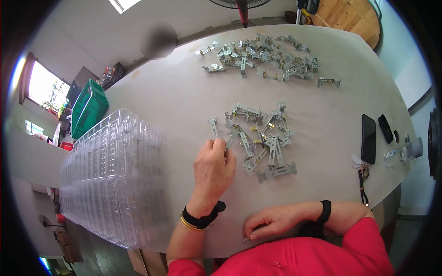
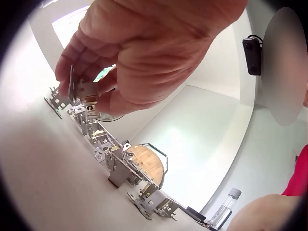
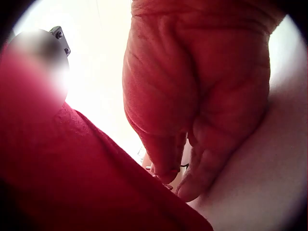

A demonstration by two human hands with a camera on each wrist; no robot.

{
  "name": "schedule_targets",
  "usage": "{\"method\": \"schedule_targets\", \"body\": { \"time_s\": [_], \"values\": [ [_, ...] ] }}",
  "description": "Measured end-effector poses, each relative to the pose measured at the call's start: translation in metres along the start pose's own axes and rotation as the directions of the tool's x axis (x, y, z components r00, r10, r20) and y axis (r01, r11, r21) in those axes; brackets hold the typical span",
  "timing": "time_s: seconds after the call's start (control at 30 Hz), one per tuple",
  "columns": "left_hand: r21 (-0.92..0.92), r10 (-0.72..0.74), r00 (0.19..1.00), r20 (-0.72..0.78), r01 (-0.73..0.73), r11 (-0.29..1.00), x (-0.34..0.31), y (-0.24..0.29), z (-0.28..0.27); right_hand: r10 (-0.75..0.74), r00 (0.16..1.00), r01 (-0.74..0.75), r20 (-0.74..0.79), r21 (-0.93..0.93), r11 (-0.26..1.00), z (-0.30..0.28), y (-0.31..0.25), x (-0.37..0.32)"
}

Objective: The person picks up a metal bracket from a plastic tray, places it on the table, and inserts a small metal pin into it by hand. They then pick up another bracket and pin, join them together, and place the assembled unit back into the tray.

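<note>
My left hand [image 1: 214,168] pinches a metal bracket [image 2: 84,90] between thumb and fingers, at the left edge of a loose group of similar brackets [image 1: 275,149]. These are silvery strips with flared, holed ends, and some carry brass-coloured parts. One bracket [image 1: 213,126] lies just beyond the fingertips. Close to the body, my right hand [image 1: 271,221] rests on the table with curled fingers. A thin metal piece [image 1: 246,239] sticks out of its grip; most of it is hidden, so I cannot tell its kind. The palm of the right hand [image 3: 197,82] fills much of the right wrist view.
A larger heap of brackets [image 1: 267,57] lies at the far side of the table [image 1: 184,92]. Stacked clear plastic trays [image 1: 106,179] stand at the left, with a green crate [image 1: 90,108] behind. A phone [image 1: 368,138], keys [image 1: 363,171] and a clear bottle [image 1: 403,152] are at the right.
</note>
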State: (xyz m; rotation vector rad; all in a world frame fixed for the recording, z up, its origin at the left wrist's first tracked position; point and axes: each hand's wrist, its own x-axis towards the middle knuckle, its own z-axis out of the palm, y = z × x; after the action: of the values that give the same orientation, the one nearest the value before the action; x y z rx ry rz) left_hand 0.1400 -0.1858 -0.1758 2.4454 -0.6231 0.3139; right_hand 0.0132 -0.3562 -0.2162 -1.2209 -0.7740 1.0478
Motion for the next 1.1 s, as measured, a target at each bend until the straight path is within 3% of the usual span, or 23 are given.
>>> {"method": "schedule_targets", "body": {
  "time_s": [0.23,0.43,0.5,0.53,0.6,0.7,0.83,0.87,0.9,0.93,1.0,1.03,1.1],
  "values": [
    [0.093,0.12,0.99,-0.072,-0.114,0.989,-0.003,0.011,-0.003,-0.057,0.994,0.052,-0.09,-0.066,0.996,0.003,-0.006,-0.001],
    [-0.191,0.098,0.989,-0.113,-0.119,0.974,-0.001,0.018,0.0,-0.057,0.995,0.05,-0.08,-0.089,0.995,0.002,-0.008,-0.002],
    [-0.494,-0.204,0.972,0.119,0.236,0.837,-0.002,0.011,0.002,-0.084,0.992,0.075,-0.098,-0.091,0.993,0.002,-0.009,-0.002],
    [-0.49,-0.202,0.972,0.118,0.234,0.84,-0.003,0.007,0.004,-0.085,0.992,0.076,-0.098,-0.097,0.992,0.002,-0.008,-0.001],
    [-0.31,-0.14,0.988,-0.061,0.115,0.944,-0.004,0.002,0.007,-0.091,0.99,0.081,-0.107,-0.101,0.992,0.003,-0.008,-0.001],
    [-0.211,-0.007,0.994,-0.113,-0.017,0.977,-0.004,0.001,0.007,-0.042,0.993,0.031,-0.114,-0.091,0.995,0.003,-0.009,-0.004],
    [-0.29,-0.052,0.992,-0.118,0.016,0.957,-0.003,-0.002,0.002,-0.07,0.994,0.061,-0.089,-0.105,0.993,0.003,-0.007,0.0],
    [-0.541,-0.211,0.977,0.019,0.188,0.82,-0.002,-0.002,0.002,-0.067,0.992,0.055,-0.106,-0.108,0.993,0.003,-0.007,-0.002],
    [-0.724,-0.319,0.928,0.191,0.353,0.593,-0.002,-0.002,0.002,-0.065,0.993,0.054,-0.102,-0.109,0.993,0.003,-0.006,-0.002],
    [-0.724,-0.322,0.928,0.188,0.352,0.593,-0.002,-0.003,0.001,-0.056,0.994,0.045,-0.094,-0.109,0.993,0.002,-0.005,-0.001],
    [-0.811,-0.288,0.91,0.299,0.401,0.425,-0.001,-0.007,-0.004,-0.049,0.995,0.04,-0.082,-0.107,0.993,0.001,-0.006,-0.001],
    [-0.81,-0.291,0.909,0.297,0.401,0.428,-0.001,-0.009,-0.006,-0.023,0.998,0.016,-0.06,-0.116,0.993,-0.001,-0.008,-0.001],
    [-0.842,-0.182,0.869,0.459,0.491,0.222,0.001,-0.015,-0.01,0.002,0.999,-0.007,-0.035,-0.129,0.992,-0.001,-0.011,0.0]
  ]
}}
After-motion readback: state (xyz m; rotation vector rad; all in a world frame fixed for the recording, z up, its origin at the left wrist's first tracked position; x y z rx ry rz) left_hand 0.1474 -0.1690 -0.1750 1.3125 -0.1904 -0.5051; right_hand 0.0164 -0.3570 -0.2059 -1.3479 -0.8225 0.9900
